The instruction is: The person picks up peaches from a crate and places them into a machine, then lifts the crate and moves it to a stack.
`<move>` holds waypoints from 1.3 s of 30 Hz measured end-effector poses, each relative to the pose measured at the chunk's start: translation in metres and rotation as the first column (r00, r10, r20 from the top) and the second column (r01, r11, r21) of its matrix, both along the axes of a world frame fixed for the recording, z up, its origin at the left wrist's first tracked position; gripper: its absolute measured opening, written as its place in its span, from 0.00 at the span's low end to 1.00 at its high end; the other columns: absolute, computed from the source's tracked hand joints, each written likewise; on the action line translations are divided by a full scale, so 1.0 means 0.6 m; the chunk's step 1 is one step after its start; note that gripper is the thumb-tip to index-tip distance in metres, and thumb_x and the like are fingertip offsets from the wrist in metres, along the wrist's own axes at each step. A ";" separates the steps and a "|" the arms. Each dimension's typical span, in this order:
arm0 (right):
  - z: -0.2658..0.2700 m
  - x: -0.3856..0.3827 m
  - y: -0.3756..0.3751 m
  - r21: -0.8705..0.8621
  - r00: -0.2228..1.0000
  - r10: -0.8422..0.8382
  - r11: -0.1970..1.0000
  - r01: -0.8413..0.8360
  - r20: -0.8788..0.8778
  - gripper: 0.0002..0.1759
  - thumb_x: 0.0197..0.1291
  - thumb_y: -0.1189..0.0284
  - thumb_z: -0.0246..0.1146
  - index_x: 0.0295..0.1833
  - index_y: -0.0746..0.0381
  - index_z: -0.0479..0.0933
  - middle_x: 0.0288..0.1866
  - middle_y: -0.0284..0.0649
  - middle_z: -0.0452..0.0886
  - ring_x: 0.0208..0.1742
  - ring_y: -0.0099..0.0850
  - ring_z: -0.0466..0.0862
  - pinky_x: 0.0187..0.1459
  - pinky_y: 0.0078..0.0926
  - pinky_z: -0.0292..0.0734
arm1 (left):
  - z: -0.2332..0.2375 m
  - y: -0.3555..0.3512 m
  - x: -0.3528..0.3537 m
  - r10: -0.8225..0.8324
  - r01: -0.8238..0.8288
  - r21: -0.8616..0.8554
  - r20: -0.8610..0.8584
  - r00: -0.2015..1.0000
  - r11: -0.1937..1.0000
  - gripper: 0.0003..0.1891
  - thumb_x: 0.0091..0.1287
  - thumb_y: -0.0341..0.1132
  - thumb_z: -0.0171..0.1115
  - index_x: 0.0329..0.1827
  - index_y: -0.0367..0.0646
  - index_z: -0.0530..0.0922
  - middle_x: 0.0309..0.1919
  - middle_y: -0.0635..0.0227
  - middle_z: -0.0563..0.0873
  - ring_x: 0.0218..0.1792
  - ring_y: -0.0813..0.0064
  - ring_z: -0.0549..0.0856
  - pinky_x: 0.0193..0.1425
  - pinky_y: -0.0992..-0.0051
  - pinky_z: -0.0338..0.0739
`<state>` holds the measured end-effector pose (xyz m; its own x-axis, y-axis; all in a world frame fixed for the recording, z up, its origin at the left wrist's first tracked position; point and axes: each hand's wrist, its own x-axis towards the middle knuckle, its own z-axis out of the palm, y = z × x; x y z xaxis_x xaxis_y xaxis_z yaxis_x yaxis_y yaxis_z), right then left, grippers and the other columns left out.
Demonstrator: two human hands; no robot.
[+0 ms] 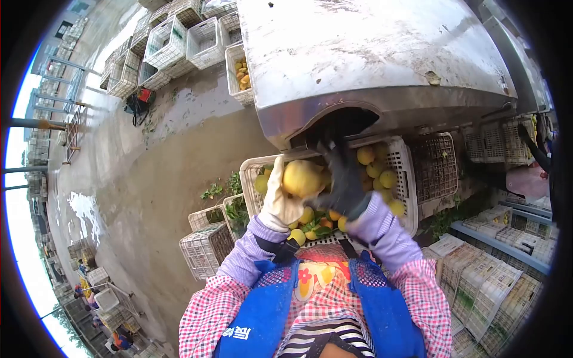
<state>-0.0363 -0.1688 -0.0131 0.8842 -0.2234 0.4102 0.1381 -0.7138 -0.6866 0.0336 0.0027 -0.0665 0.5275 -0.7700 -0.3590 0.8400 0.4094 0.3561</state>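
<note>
My left hand, in a white glove, grips a large yellow citrus fruit above a pale plastic crate. To its right is my right hand in a dark glove, smeared by motion, reaching across the crate near the opening of a metal machine. What that hand holds, if anything, I cannot make out. Smaller yellow-green citrus fruits lie in the crate around both hands, with a few orange ones and green leaves among them.
Stacked crates with greenery stand at the left, and a brown crate sits to the right. A crate with orange fruit stands beside the machine. Wet concrete floor spreads to the left. More crates line the lower right.
</note>
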 end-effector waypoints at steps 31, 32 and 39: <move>-0.346 -0.083 -0.013 0.245 0.850 -0.111 0.931 0.271 -0.515 0.24 0.59 0.70 0.73 0.61 0.59 0.79 0.52 0.49 0.86 0.53 0.45 0.87 0.55 0.40 0.83 | -0.175 0.040 -0.017 -0.945 -0.796 0.583 0.323 0.046 0.160 0.51 0.62 0.56 0.73 0.82 0.37 0.59 0.74 0.38 0.67 0.75 0.38 0.67 0.79 0.40 0.57; -0.367 -0.077 -0.006 0.195 0.846 -0.105 0.951 0.239 -0.522 0.27 0.59 0.70 0.73 0.64 0.58 0.78 0.53 0.51 0.85 0.55 0.45 0.86 0.57 0.39 0.83 | -0.172 0.044 -0.016 -0.991 -0.762 0.639 0.127 -0.030 0.105 0.52 0.61 0.58 0.74 0.82 0.38 0.60 0.75 0.37 0.66 0.75 0.40 0.66 0.80 0.39 0.55; -0.444 0.020 0.048 0.013 0.481 -0.152 0.947 0.322 -0.864 0.30 0.58 0.70 0.73 0.66 0.60 0.75 0.58 0.49 0.83 0.58 0.42 0.85 0.60 0.39 0.81 | -0.160 0.051 0.046 -0.985 -0.548 0.827 0.044 -0.166 0.129 0.48 0.61 0.60 0.72 0.78 0.40 0.65 0.61 0.45 0.77 0.61 0.44 0.77 0.69 0.46 0.70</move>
